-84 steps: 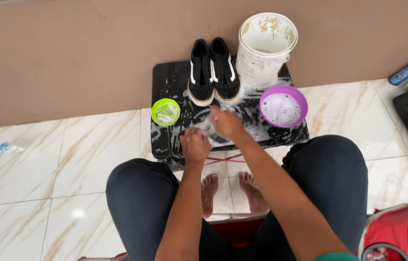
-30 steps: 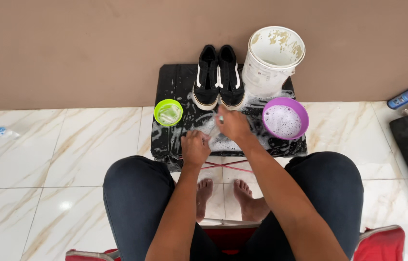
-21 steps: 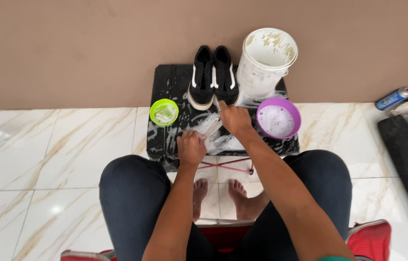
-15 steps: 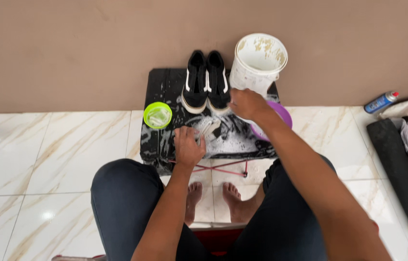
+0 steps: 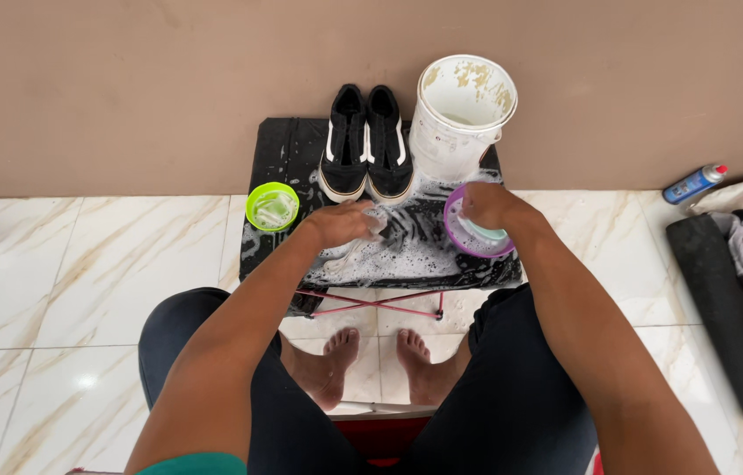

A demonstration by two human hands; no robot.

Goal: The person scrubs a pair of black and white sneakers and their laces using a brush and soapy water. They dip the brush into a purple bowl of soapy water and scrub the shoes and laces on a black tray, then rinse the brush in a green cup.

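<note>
My left hand (image 5: pixel 341 222) rests on the wet black folding table (image 5: pixel 288 154), closed on a pale, foam-covered item (image 5: pixel 375 225) whose kind I cannot make out. My right hand (image 5: pixel 486 204) reaches into the purple bowl (image 5: pixel 458 236) at the table's right side; its fingers are curled down inside, and what they hold is hidden. Soap suds (image 5: pixel 407 251) cover the table between my hands. A pair of black sneakers with white stripes (image 5: pixel 367 145) stands at the back of the table against the wall.
A white bucket (image 5: pixel 461 105) stands at the table's back right. A green bowl (image 5: pixel 272 207) sits at its left edge. My bare feet (image 5: pixel 371 365) rest on the marble floor under it. A blue spray can (image 5: pixel 695 183) and a dark mat with clothes (image 5: pixel 732 308) lie right.
My right hand has left the soapy item and moved right into the purple bowl. My left hand stays on the item. The camera view has shifted slightly.
</note>
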